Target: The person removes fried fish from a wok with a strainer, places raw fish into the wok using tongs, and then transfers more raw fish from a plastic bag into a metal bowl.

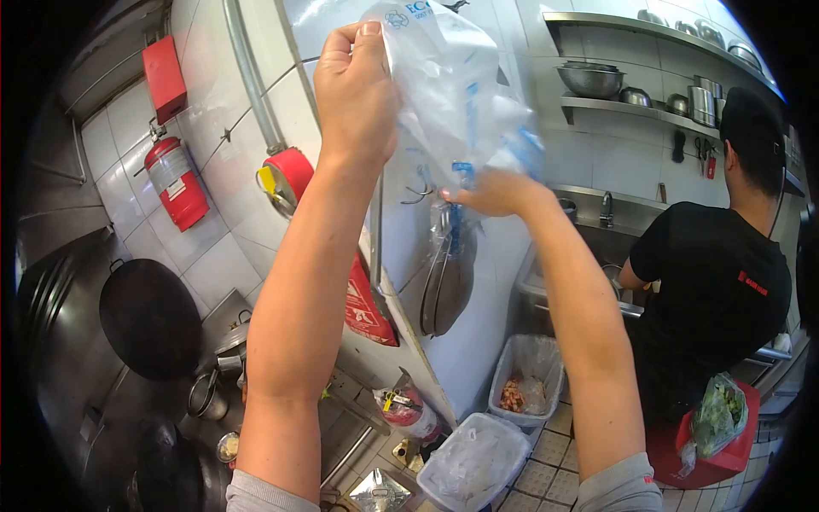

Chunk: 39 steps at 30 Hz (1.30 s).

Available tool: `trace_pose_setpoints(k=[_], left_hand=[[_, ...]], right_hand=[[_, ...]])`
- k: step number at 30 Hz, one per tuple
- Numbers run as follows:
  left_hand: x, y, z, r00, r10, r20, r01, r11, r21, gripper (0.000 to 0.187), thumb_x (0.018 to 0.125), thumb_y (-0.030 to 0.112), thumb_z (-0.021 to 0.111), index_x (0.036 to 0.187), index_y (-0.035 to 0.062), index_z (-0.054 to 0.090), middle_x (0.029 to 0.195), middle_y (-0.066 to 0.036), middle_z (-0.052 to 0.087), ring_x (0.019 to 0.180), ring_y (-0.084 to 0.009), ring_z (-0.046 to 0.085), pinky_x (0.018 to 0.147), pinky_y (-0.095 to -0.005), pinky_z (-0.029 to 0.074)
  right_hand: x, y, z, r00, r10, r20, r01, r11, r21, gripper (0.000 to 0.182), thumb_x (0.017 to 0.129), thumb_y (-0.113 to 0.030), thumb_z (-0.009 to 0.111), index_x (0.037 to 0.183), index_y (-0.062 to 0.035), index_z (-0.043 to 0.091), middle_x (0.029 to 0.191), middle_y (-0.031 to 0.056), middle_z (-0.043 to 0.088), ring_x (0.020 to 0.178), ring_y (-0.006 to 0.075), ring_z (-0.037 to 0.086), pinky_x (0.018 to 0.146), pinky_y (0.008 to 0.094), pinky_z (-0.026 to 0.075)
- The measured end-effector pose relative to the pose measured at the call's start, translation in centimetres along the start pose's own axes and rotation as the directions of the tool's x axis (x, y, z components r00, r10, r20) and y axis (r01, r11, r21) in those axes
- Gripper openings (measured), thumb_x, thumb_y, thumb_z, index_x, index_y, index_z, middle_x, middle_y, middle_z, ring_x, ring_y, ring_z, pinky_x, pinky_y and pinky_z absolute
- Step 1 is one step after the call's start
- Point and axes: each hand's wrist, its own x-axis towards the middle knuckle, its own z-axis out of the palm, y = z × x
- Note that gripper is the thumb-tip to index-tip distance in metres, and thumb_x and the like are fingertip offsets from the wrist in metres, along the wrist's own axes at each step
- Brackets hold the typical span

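Note:
My left hand (354,90), raised high, is closed on the upper edge of a translucent white plastic bag (439,77) with blue print. Lower and to the right, my right hand (495,194) is closed at the bag's lower part, slightly blurred, its thumb pointing left. The bag hangs crumpled between both hands, and its right side is smeared by motion. Just below my right hand, round dark utensils (448,286) hang against the white wall, partly covered by clear plastic. A metal hook (416,194) sticks out beside them.
A person in black (712,282) works at the sink on the right, near a red stool (742,431) bearing bagged greens. Plastic bins (473,461) stand below. At left are a wok (149,320) and a wall-mounted fire extinguisher (177,182).

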Motion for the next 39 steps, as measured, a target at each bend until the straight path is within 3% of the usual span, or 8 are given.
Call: trace_pose_setpoints(k=[7,11,15,19,22,34,38,39], left_hand=[[-4.7,3.2,-5.1,0.993,-0.089,-0.082,0.089,0.996,-0.004,0.018,0.105,0.022,0.053,0.100,0.0048,0.057,0.080,-0.002,0.062,0.064,-0.0063,0.056,0.056,-0.0220,0.049],[-8.9,4.5,-7.3,0.979,-0.174,-0.108,0.167,0.984,-0.069,0.018,0.106,0.020,0.051,0.103,0.0041,0.057,0.085,-0.003,0.065,0.069,-0.0085,0.061,0.061,-0.0243,0.053],[-12.7,5.1,-10.4,0.973,-0.192,-0.129,0.186,0.981,-0.060,0.017,0.106,0.021,0.051,0.106,0.0051,0.058,0.094,-0.005,0.069,0.078,-0.0082,0.066,0.069,-0.0243,0.056],[-15.0,6.3,-13.7,0.939,-0.260,-0.223,0.245,0.965,-0.093,0.015,0.106,0.021,0.052,0.107,0.0067,0.058,0.092,-0.003,0.067,0.078,-0.0080,0.065,0.068,-0.0250,0.056],[-17.2,6.8,-17.8,0.922,-0.301,-0.246,0.278,0.953,-0.124,0.014,0.106,0.021,0.052,0.106,0.0074,0.057,0.091,-0.002,0.066,0.077,-0.0080,0.064,0.067,-0.0251,0.056],[-29.9,13.6,-34.5,0.721,-0.547,-0.425,0.554,0.824,-0.119,0.014,0.103,0.018,0.058,0.107,0.0043,0.060,0.093,-0.002,0.067,0.078,-0.0068,0.062,0.070,-0.0223,0.053],[-38.1,16.0,-40.4,0.622,-0.486,-0.614,0.757,0.572,0.314,0.030,0.099,0.022,0.064,0.119,0.0001,0.059,0.095,-0.003,0.065,0.084,-0.0105,0.059,0.076,-0.0257,0.048],[-40.7,16.7,-40.1,0.775,-0.170,-0.609,0.599,0.503,0.623,0.043,0.096,0.023,0.068,0.129,0.0002,0.055,0.103,-0.007,0.064,0.092,-0.0124,0.059,0.080,-0.0287,0.048]], right_hand=[[-6.6,3.4,-0.5,0.784,-0.131,-0.607,0.281,0.946,0.159,0.063,0.086,-0.036,0.076,0.132,0.0054,0.059,0.128,0.0251,0.064,0.118,0.0363,0.064,0.101,0.0400,0.048],[-11.3,-1.1,-2.5,0.605,-0.235,-0.761,0.635,0.719,0.283,0.059,0.089,-0.030,0.072,0.136,0.0035,0.058,0.125,0.0219,0.067,0.115,0.0257,0.063,0.101,0.0343,0.045],[-10.8,-5.7,-0.9,0.806,-0.365,-0.467,0.574,0.286,0.767,0.046,0.096,-0.025,0.064,0.132,0.0043,0.061,0.118,0.0180,0.070,0.108,0.0212,0.063,0.098,0.0302,0.045],[-10.6,-8.7,3.6,0.658,-0.434,-0.616,0.746,0.263,0.612,0.039,0.101,-0.026,0.059,0.125,0.0045,0.065,0.107,0.0080,0.071,0.097,0.0121,0.062,0.091,0.0241,0.046],[-12.5,-12.4,6.2,0.859,-0.341,-0.383,0.418,0.035,0.908,0.035,0.101,-0.024,0.059,0.121,0.0047,0.067,0.099,0.0020,0.070,0.091,0.0070,0.060,0.083,0.0224,0.047],[-15.1,-28.4,16.8,0.947,-0.314,-0.068,0.111,0.121,0.987,0.017,0.096,-0.011,0.067,0.100,0.0039,0.072,0.084,0.0052,0.070,0.078,0.0099,0.063,0.074,0.0251,0.050],[-16.6,-33.3,21.3,0.965,-0.258,0.055,0.013,0.256,0.966,0.017,0.093,-0.012,0.071,0.098,0.0042,0.072,0.082,0.0052,0.070,0.074,0.0094,0.063,0.069,0.0248,0.050],[-17.2,-34.4,22.4,0.969,-0.234,0.075,-0.003,0.291,0.957,0.017,0.092,-0.011,0.072,0.097,0.0042,0.072,0.081,0.0054,0.070,0.073,0.0093,0.063,0.068,0.0247,0.050]])
